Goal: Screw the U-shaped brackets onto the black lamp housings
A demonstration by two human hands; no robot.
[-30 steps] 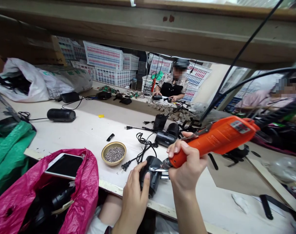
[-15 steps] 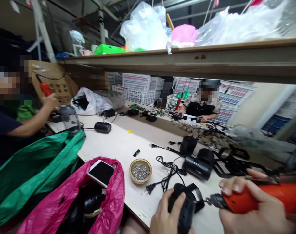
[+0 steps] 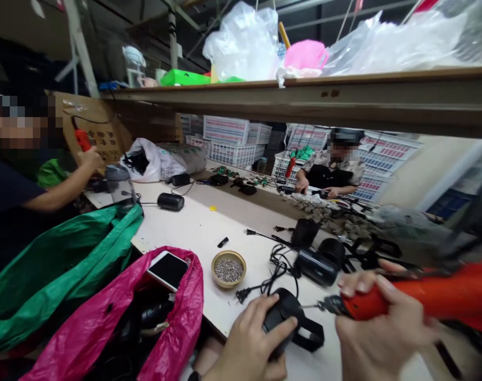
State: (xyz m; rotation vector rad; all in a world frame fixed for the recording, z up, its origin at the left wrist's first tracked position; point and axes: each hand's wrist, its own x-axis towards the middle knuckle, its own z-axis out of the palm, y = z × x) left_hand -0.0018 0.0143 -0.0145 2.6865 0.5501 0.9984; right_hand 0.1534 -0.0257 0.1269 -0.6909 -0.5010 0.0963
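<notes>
On the bench (image 3: 193,227): five black cylinders (image 3: 289,304), one near the front edge, three bunched farther in, one toward the left end; three black plugs (image 3: 243,294); one bowl (image 3: 228,286) near the front edge, its metal bits too many to count; at that edge, one green bag (image 3: 66,264), one pink bag (image 3: 181,328), one phone (image 3: 169,270); three orange-red drivers (image 3: 419,296); two co-workers (image 3: 334,174), one beyond the far edge.
</notes>
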